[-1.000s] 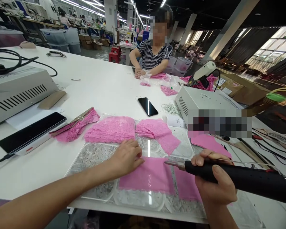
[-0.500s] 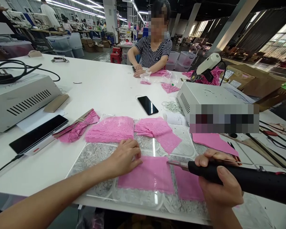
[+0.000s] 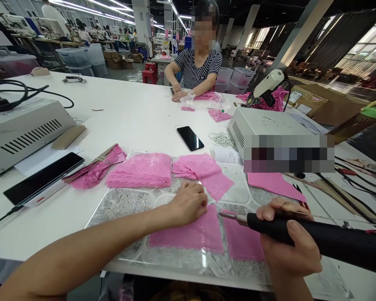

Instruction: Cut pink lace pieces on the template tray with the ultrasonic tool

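Observation:
My left hand (image 3: 189, 202) rests at the upper edge of a flat pink fabric piece (image 3: 188, 234), its fingers bent and closed on it, the fingertips partly hidden. In my right hand (image 3: 290, 238) is a black handheld cutting tool (image 3: 326, 238) with a narrow metal tip. The tip points left, near the fabric's upper right corner; whether it touches is unclear. A second pink piece (image 3: 242, 238) lies just right of the first, below the tool. Both are on a clear sheet over a grey speckled board (image 3: 122, 205). Beyond my left hand are a lace stack (image 3: 139, 171) and loose pink pieces (image 3: 203, 171).
A phone (image 3: 190, 138) and thin pale rings (image 3: 222, 140) lie farther back. Grey vented boxes stand left (image 3: 28, 129) and right (image 3: 269, 125). A dark phone-like device (image 3: 44, 179) is at the left. Across the white table (image 3: 128, 108) sits a person (image 3: 200, 67) in a striped shirt.
My left hand has shifted right along the fabric's upper edge, its fingers more curled. The tool has stayed almost in place, while the view has turned slightly right.

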{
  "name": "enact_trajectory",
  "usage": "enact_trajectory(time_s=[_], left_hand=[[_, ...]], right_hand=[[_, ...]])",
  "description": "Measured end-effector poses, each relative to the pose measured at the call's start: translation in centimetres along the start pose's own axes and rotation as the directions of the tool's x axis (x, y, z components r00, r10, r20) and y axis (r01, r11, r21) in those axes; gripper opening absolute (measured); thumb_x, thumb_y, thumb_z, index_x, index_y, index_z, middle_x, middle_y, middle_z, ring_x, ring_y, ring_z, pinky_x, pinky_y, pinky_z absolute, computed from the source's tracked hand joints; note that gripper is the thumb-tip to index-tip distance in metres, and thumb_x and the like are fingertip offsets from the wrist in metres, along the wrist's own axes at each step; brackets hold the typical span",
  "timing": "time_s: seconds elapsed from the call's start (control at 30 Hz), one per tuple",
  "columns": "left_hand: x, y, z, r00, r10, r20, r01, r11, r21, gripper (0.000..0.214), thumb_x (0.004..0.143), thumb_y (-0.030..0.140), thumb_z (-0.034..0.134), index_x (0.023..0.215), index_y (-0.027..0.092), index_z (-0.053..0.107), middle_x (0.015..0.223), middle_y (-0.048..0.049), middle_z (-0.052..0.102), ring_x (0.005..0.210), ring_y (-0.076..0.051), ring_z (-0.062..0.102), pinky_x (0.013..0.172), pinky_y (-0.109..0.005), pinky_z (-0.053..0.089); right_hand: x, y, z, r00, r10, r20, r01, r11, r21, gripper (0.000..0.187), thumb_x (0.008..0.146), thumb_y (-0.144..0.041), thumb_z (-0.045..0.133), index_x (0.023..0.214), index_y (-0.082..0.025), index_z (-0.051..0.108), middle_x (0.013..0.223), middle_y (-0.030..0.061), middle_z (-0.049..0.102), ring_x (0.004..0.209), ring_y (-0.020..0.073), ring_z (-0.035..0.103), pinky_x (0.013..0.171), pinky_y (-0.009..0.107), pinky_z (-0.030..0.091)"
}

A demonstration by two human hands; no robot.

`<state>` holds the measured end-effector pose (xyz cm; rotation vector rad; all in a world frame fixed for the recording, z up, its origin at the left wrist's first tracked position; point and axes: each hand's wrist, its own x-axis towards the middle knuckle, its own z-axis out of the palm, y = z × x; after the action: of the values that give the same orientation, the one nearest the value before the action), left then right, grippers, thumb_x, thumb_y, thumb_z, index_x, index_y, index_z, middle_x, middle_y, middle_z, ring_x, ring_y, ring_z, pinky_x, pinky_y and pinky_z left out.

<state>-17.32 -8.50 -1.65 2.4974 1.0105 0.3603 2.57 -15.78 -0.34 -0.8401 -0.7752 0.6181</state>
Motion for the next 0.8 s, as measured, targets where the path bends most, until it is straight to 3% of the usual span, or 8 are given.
enact_trajectory(time_s=[0.13,0.37,0.6,0.7,0.8], left_hand=[[0.5,-0.2,0.9,1.0,0.004,-0.024,-0.004,1.0,-0.01,0.009,0.082,0.012,0.065,0.075,0.016,0.065,0.086,-0.0019,0.06,0.087,-0.017,0.055,0.084,-0.034,0.036],[0.4,-0.2,0.5,0.997,0.049,-0.054,-0.05,0.999,-0.015,0.01,0.087,0.016,0.062,0.079,0.018,0.068,0.091,-0.0022,0.062,0.089,-0.017,0.055,0.085,-0.034,0.035],[1.0,-0.3,0.4,0.984,0.171,-0.056,-0.171,0.985,0.008,0.011,0.091,0.019,0.059,0.085,0.018,0.068,0.103,-0.0042,0.065,0.096,-0.018,0.056,0.087,-0.035,0.036],[0.1,-0.4,-0.2,0.977,0.193,-0.088,-0.194,0.981,-0.004,0.009,0.092,0.019,0.059,0.091,0.018,0.068,0.106,-0.0052,0.064,0.1,-0.02,0.057,0.091,-0.037,0.036],[-2.2,-0.6,-1.2,0.965,0.225,-0.133,-0.229,0.973,-0.011,0.01,0.092,0.022,0.058,0.096,0.018,0.067,0.109,-0.0068,0.063,0.102,-0.02,0.056,0.094,-0.037,0.037]], right_hand=[[-0.1,-0.1,0.0,1.0,-0.025,0.002,0.025,1.0,0.008,0.016,0.066,-0.025,0.056,0.079,-0.019,0.062,0.079,0.0014,0.056,0.052,0.0104,0.051,0.05,0.03,0.044],[-0.1,0.0,-0.4,1.0,0.01,0.01,-0.011,0.999,0.051,0.015,0.068,-0.025,0.057,0.08,-0.019,0.063,0.079,0.0015,0.055,0.053,0.0104,0.052,0.051,0.03,0.045],[-0.2,-0.1,-0.3,1.0,0.001,0.026,-0.002,0.998,0.063,0.016,0.068,-0.024,0.056,0.081,-0.019,0.063,0.079,0.0017,0.056,0.053,0.0103,0.052,0.049,0.03,0.045],[-0.4,-0.3,-0.3,0.999,-0.012,0.045,0.009,0.998,0.067,0.017,0.068,-0.024,0.055,0.083,-0.019,0.063,0.078,0.002,0.055,0.053,0.0103,0.051,0.049,0.029,0.045],[-0.7,-0.9,-0.6,0.996,0.009,0.09,-0.016,0.997,0.078,0.017,0.07,-0.026,0.057,0.084,-0.019,0.063,0.079,0.0019,0.055,0.052,0.0098,0.051,0.048,0.029,0.045]])
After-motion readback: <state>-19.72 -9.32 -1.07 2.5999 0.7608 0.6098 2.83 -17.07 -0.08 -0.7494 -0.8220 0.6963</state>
